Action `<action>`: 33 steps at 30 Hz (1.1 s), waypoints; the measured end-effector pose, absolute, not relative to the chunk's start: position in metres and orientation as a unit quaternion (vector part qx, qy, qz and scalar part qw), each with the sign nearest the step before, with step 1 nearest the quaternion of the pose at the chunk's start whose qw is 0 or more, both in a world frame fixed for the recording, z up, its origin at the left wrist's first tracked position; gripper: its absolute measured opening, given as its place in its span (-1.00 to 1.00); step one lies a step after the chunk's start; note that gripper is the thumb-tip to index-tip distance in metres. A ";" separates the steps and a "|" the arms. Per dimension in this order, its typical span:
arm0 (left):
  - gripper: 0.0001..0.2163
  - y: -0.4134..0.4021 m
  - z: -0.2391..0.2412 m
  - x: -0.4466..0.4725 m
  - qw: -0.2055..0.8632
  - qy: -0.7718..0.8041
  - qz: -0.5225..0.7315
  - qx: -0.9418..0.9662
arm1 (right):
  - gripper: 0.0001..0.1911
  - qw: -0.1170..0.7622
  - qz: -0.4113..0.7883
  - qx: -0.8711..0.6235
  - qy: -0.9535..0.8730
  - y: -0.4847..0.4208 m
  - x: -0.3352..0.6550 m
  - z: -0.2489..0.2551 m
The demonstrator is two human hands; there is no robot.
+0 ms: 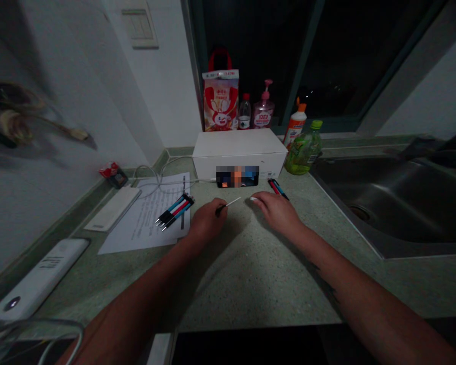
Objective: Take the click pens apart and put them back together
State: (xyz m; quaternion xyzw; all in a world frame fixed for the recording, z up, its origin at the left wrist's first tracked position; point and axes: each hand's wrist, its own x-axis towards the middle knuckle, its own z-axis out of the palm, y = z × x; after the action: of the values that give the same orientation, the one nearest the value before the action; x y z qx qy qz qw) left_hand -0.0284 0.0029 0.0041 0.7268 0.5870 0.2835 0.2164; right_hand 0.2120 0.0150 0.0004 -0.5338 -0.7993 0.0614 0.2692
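Left hand pinches a stick, right hand a white bit, best held steady, behind the counter's front edge.

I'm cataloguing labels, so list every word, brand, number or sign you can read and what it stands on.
"立白": pink pump bottle.
Too small or blurred to read: the print on the paper sheet, red-and-pink bag, red-capped bottle, orange-and-white bottle, green-capped bottle and large white box.
Phone: screen mostly pixelated, nothing legible.
Thin white stick at the left hand: no lettering visible.
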 end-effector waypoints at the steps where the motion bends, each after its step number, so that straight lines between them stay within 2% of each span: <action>1: -0.85 0.003 0.005 -0.029 0.210 0.597 0.278 0.722 | -0.73 0.275 0.072 -0.554 -0.783 0.016 0.212 -0.001; 5: -0.84 0.004 0.007 -0.029 0.165 0.614 0.224 0.738 | -0.74 0.309 0.127 -0.582 -0.741 0.018 0.211 -0.006; 9: -0.89 0.004 0.006 -0.031 0.110 0.597 0.165 0.778 | -0.82 0.331 0.124 -0.529 -0.771 0.016 0.209 -0.006; 12: -0.89 0.001 0.005 -0.029 0.112 0.578 0.223 0.777 | -0.83 0.311 0.075 -0.467 -0.824 0.013 0.208 -0.001; 14: -0.82 -0.001 0.003 -0.024 0.178 0.557 0.302 0.753 | -0.82 0.295 0.031 -0.443 -0.846 0.010 0.206 0.004; 16: -0.75 -0.003 0.002 -0.018 0.307 0.525 0.353 0.711 | -0.81 0.284 -0.005 -0.427 -0.859 0.007 0.202 0.009; 19: -0.73 -0.006 0.003 -0.012 0.489 0.460 0.338 0.660 | -0.73 0.273 -0.040 -0.398 -0.875 0.002 0.197 0.013; 21: -0.76 -0.006 0.005 -0.011 0.535 0.433 0.321 0.650 | -0.68 0.269 -0.057 -0.382 -0.882 0.000 0.194 0.013; 28: -0.78 0.000 0.005 -0.016 0.480 0.506 0.328 0.636 | -0.75 0.268 -0.019 -0.426 -0.864 0.002 0.197 0.010; 33: -0.87 0.001 0.001 -0.017 0.346 0.527 0.333 0.701 | -0.71 0.282 0.055 -0.461 -0.840 0.005 0.203 0.004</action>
State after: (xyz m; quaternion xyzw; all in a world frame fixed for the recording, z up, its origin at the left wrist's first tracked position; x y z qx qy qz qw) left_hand -0.0166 0.0010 0.0007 0.7011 0.5268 0.3333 0.3462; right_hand 0.2034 0.0050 0.0037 -0.4607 -0.8399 0.0555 0.2815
